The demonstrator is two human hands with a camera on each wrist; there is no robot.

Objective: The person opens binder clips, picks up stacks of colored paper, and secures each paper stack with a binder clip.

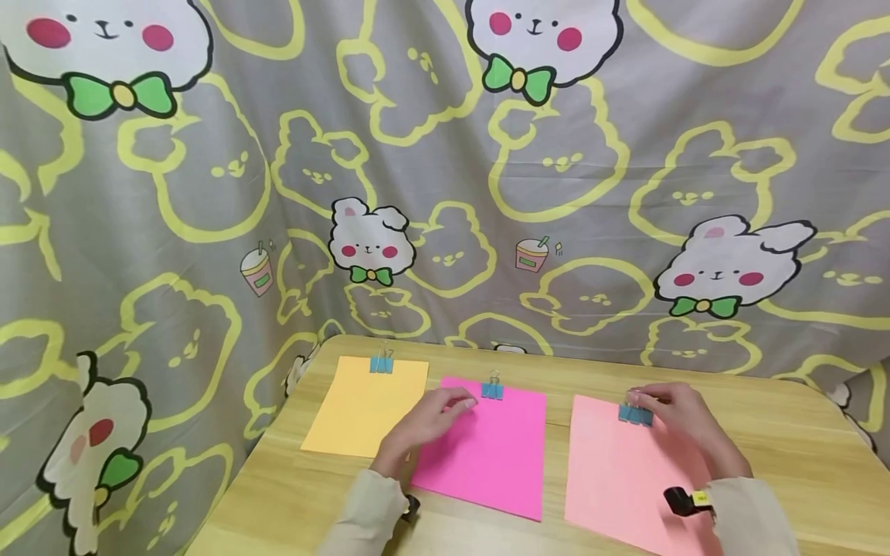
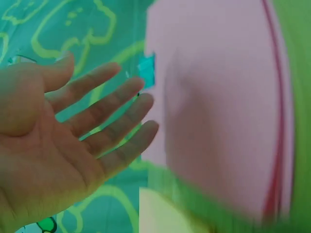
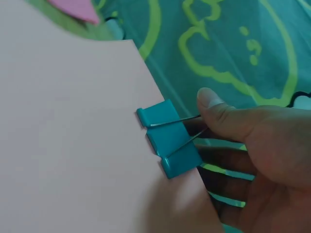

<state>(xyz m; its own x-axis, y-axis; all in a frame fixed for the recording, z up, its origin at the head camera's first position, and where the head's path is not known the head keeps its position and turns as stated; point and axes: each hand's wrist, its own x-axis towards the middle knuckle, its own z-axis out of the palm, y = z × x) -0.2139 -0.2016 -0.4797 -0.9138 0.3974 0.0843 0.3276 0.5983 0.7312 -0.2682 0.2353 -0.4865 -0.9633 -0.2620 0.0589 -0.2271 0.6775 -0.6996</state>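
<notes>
My right hand point(image 1: 677, 409) pinches the wire handle of a blue binder clip point(image 3: 170, 138), which sits on the top edge of the light pink paper point(image 1: 612, 471). In the right wrist view the thumb lies on the handle, with the other fingers behind it. Over the left part of the magenta paper point(image 1: 501, 455) hovers my left hand point(image 1: 434, 417), its fingers loosely extended and holding nothing. A second blue binder clip point(image 1: 492, 391) grips the top edge of that magenta paper, just right of the left fingertips.
To the left lies yellow-orange paper point(image 1: 368, 401) with a third blue binder clip point(image 1: 381, 364) on its top edge. All the papers lie on a wooden table point(image 1: 264, 494). A grey curtain point(image 1: 445, 170) with cartoon bears and rabbits hangs behind and to the left.
</notes>
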